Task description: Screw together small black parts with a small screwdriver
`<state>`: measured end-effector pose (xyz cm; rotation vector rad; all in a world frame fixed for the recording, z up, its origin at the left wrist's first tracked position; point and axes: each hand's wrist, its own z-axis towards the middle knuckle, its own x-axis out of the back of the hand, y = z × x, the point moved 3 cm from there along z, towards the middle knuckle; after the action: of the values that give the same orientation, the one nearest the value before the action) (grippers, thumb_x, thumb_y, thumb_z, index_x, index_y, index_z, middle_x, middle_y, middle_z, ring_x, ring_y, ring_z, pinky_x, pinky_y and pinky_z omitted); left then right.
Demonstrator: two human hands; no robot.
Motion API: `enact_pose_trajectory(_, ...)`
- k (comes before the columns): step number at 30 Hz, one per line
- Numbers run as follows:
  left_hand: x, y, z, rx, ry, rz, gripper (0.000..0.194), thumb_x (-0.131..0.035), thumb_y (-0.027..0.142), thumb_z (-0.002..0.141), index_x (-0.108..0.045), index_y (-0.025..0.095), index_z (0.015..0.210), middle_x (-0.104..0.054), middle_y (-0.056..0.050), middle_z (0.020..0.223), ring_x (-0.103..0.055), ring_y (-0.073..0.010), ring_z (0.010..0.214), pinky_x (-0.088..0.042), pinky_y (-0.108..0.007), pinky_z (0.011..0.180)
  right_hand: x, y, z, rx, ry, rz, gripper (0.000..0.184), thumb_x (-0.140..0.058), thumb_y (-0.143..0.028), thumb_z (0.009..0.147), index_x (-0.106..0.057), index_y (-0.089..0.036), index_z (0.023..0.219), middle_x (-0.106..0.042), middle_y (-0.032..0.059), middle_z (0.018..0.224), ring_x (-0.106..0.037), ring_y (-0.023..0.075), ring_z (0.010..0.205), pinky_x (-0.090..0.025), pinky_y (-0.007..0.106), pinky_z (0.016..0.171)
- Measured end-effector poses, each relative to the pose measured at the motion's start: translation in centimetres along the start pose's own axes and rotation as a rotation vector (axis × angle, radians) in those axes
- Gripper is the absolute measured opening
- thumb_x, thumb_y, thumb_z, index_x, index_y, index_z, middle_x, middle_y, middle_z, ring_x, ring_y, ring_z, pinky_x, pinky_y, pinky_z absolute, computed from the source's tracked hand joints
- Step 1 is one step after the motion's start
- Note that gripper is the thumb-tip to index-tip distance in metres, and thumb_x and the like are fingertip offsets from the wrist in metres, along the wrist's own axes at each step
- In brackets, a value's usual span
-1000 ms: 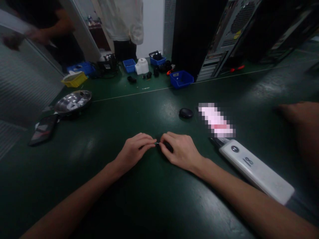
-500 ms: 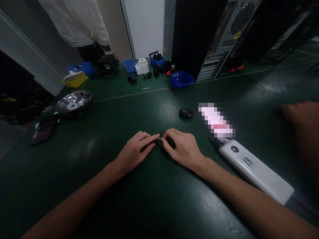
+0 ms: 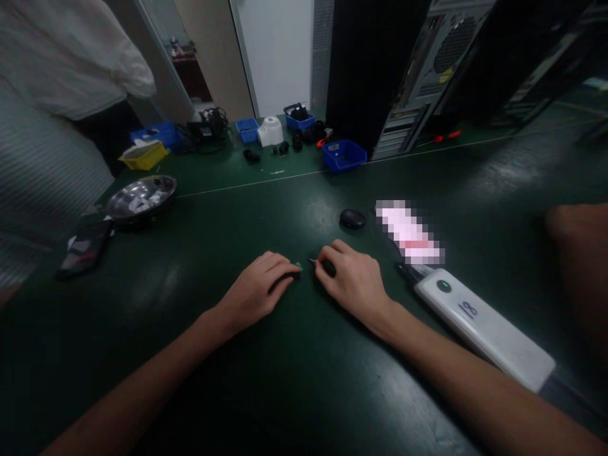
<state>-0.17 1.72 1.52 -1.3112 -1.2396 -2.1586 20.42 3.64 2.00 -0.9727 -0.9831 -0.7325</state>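
My left hand (image 3: 259, 283) is closed, thumb and fingers pinching a small black part with a green piece (image 3: 299, 266) at its end, which looks like a bit of circuit board. Just across a narrow gap, my right hand (image 3: 354, 278) wraps round a small black object with a thin pale tip (image 3: 311, 260) that points at the green piece. The tip and the green piece are apart. Most of both held things is hidden by the fingers. A smooth black oval object (image 3: 352, 218) lies on the green table (image 3: 266, 392) beyond my right hand.
Right of my right arm lies a white power bank (image 3: 484, 326) marked 18, near a pixelated pink object (image 3: 409, 233). A metal bowl (image 3: 142, 196) holds white scraps. Blue bins (image 3: 344, 156) and a computer case (image 3: 413, 82) stand behind. A person's sleeve (image 3: 137, 73) shows far left, another hand (image 3: 577, 228) right.
My hands have drawn slightly apart, so the green piece and the thin tip now show. The person at the back has moved left. The power bank's display now shows green.
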Motion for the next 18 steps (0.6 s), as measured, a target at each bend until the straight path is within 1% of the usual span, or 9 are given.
enact_pose_trajectory(2, 0.1, 0.0, 0.3, -0.042, -0.013, 0.011, 0.030, -0.051, 0.021, 0.101, -0.063, 0.024, 0.128, -0.061, -0.008, 0.132, -0.054, -0.0225, 0.123, -0.048, -0.044, 0.104, -0.1, 0.0, 0.0, -0.003, 0.005, 0.004, 0.016, -0.055, -0.035, 0.098, -0.066, -0.024, 0.093, -0.065, 0.0023, 0.096, -0.058, 0.0157, 0.071, -0.028, 0.030, 0.056)
enact_pose_trajectory(4, 0.0, 0.1, 0.7, -0.077, -0.043, 0.027, 0.032, -0.049, 0.020, 0.102, -0.061, 0.025, 0.131, -0.060, -0.007, 0.137, -0.052, -0.0223, 0.130, -0.045, -0.046, 0.110, -0.2, 0.0, 0.0, -0.001, 0.003, 0.016, 0.016, -0.056, -0.035, 0.098, -0.065, -0.024, 0.092, -0.065, 0.0018, 0.096, -0.058, 0.0156, 0.070, -0.028, 0.030, 0.056)
enact_pose_trajectory(7, 0.0, -0.2, 0.6, -0.091, -0.103, 0.053, 0.034, -0.046, 0.019, 0.103, -0.060, 0.025, 0.134, -0.064, -0.005, 0.134, -0.055, -0.0207, 0.127, -0.045, -0.046, 0.111, -0.3, 0.1, 0.0, -0.004, -0.002, 0.037, 0.015, -0.056, -0.035, 0.098, -0.065, -0.024, 0.092, -0.065, 0.0011, 0.096, -0.057, 0.0154, 0.070, -0.028, 0.030, 0.056)
enact_pose_trajectory(9, 0.7, -1.3, -0.5, -0.041, -0.082, 0.067, 0.035, -0.046, 0.021, 0.103, -0.059, 0.025, 0.136, -0.064, -0.005, 0.132, -0.058, -0.0195, 0.123, -0.048, -0.043, 0.108, -0.3, 0.1, -0.1, -0.004, -0.006, 0.049, 0.016, -0.056, -0.036, 0.098, -0.065, -0.024, 0.092, -0.065, 0.0010, 0.096, -0.057, 0.0153, 0.070, -0.027, 0.030, 0.055)
enact_pose_trajectory(11, 2.1, -3.3, -2.8, 0.047, -0.014, 0.081, 0.035, -0.047, 0.025, 0.103, -0.059, 0.026, 0.136, -0.064, -0.005, 0.131, -0.059, -0.0193, 0.120, -0.051, -0.040, 0.104, -0.3, 0.2, -0.1, -0.003, -0.013, 0.064, 0.016, -0.056, -0.036, 0.097, -0.065, -0.024, 0.092, -0.065, 0.0010, 0.097, -0.057, 0.0151, 0.070, -0.028, 0.030, 0.055)
enact_pose_trajectory(14, 5.4, -7.4, -8.3, 0.225, 0.088, 0.145, 0.033, -0.052, 0.033, 0.101, -0.061, 0.028, 0.132, -0.064, -0.004, 0.130, -0.060, -0.0219, 0.120, -0.050, -0.042, 0.104, -0.3, 0.2, 0.0, -0.003, -0.018, 0.089, 0.017, -0.056, -0.036, 0.097, -0.065, -0.023, 0.092, -0.065, 0.0012, 0.096, -0.057, 0.0147, 0.071, -0.029, 0.029, 0.056)
enact_pose_trajectory(16, 8.4, -9.9, -12.8, 0.409, 0.161, 0.236, 0.034, -0.054, 0.040, 0.099, -0.059, 0.030, 0.131, -0.063, -0.002, 0.131, -0.060, -0.0244, 0.119, -0.048, -0.045, 0.106, -0.3, 0.2, 0.0, -0.004, -0.016, 0.101, 0.017, -0.056, -0.035, 0.097, -0.065, -0.023, 0.092, -0.065, 0.0015, 0.096, -0.057, 0.0144, 0.071, -0.030, 0.029, 0.056)
enact_pose_trajectory(18, 11.5, -11.6, -17.1, 0.638, 0.228, 0.349, 0.036, -0.049, 0.049, 0.100, -0.057, 0.031, 0.130, -0.060, 0.001, 0.134, -0.057, -0.0272, 0.122, -0.044, -0.051, 0.110, -0.4, 0.2, 0.0, -0.008, -0.016, 0.108, 0.017, -0.056, -0.035, 0.097, -0.066, -0.023, 0.092, -0.065, 0.0018, 0.096, -0.057, 0.0142, 0.071, -0.030, 0.029, 0.057)
